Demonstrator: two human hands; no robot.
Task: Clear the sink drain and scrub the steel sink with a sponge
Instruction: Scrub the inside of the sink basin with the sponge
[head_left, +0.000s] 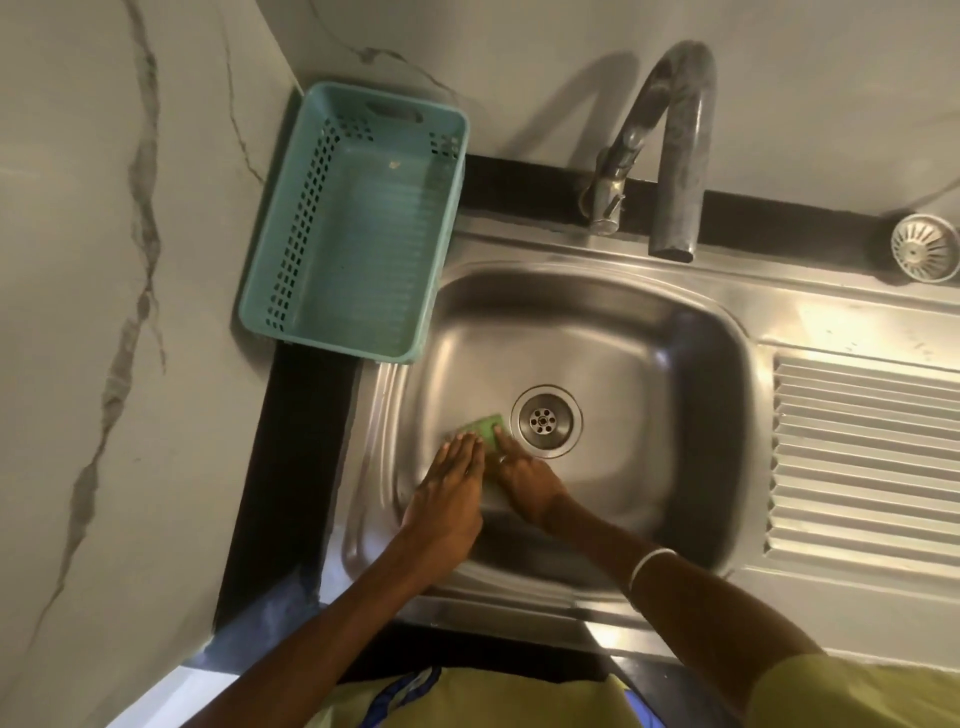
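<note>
- Green sponge (480, 427) lies on the basin floor, pinned under both hands, just left of the drain (545, 421) and nearly touching its ring.
- Left hand (449, 493): flat, fingers straight and together, pressing down on the sponge's left part. No curl round it; the grip here is a flat press.
- Right hand (522, 480): fingers extended along the sponge's right edge, one fingertip showing on the green face. Whether the thumb hooks under the sponge cannot be told.
- Only the far corner of the sponge shows beyond the fingertips; the rest is hidden under the hands.
- Drain opening looks clear: holes visible, no debris in it. Strainer (922, 248) sits out on the sink's back ledge at far right, well apart from the hands. Judged: the clearing step is done.
- Scrubbing judged under way, near the basin's centre-left floor. No foam or water visible on the steel sink (675, 332); walls, corners, rim and ribbed drainboard (862, 457) presumably left to do.
- Tap (675, 156) arches over the back rim; no water seen from it.
- Teal plastic basket (358, 223) stands on the bench at the basin's left, overlapping the sink rim.
- Marbled wall panels behind and to the left.
</note>
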